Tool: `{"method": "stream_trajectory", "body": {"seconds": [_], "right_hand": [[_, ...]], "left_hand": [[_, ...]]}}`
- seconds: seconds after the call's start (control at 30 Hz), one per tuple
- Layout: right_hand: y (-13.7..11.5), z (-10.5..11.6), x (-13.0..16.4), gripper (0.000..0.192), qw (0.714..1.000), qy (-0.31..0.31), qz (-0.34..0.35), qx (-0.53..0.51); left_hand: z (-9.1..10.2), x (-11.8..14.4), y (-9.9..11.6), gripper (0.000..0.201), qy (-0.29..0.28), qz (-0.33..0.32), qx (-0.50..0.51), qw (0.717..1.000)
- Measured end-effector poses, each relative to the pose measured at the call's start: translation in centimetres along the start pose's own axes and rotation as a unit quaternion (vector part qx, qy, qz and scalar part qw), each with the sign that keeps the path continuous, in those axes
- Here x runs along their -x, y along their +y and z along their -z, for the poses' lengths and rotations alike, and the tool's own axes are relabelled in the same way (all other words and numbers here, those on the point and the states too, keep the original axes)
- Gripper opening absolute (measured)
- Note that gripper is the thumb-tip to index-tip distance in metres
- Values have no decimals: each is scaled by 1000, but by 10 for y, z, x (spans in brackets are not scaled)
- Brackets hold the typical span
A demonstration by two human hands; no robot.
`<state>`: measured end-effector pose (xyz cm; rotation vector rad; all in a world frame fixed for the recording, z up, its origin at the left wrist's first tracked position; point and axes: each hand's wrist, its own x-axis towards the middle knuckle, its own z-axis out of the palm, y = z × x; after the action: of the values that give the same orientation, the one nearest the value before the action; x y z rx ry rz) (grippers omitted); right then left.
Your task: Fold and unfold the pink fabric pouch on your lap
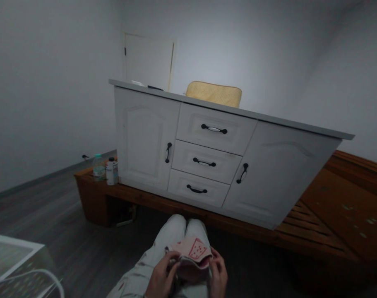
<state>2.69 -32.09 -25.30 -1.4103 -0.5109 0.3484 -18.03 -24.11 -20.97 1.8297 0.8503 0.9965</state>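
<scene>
While both hands sit low over the lap, a folded pink cloth (191,251) with a red dotted patch is held between them. Left hand (161,276): fingers curled shut on the cloth's near-left edge. Right hand (218,275): fingers closed on its right edge, thumb on top. Cloth rests on light trousers (172,236), knees just beyond the grip. Farther ahead, well apart: white cabinet (207,161) on a wooden frame (325,215), yellow cushion (213,93) on top. Far left of the grip: two bottles (105,169), standing upright on the frame's end.
</scene>
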Motion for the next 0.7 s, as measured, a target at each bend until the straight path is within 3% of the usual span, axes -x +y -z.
{"method": "stream_trajectory", "body": {"seconds": [0.1, 0.23, 0.37, 0.53, 0.7], "right_hand": [[-22, -3, 6, 41, 1000, -15, 13, -5], [-57, -6, 14, 42, 999, -32, 32, -23], [-84, -10, 18, 45, 997, -54, 27, -42], [-98, -19, 22, 42, 997, -59, 35, -44], [-101, -22, 23, 40, 999, -9, 43, -18]], "left_hand": [[10, -4, 9, 29, 18, 5, 28, 999], [26, -7, 32, 24, -5, -85, -10, 996], [35, -6, 48, 18, 10, -85, -28, 996], [40, -4, 56, 18, 35, -123, -67, 990], [46, -7, 73, 7, 57, -166, -54, 983]]}}
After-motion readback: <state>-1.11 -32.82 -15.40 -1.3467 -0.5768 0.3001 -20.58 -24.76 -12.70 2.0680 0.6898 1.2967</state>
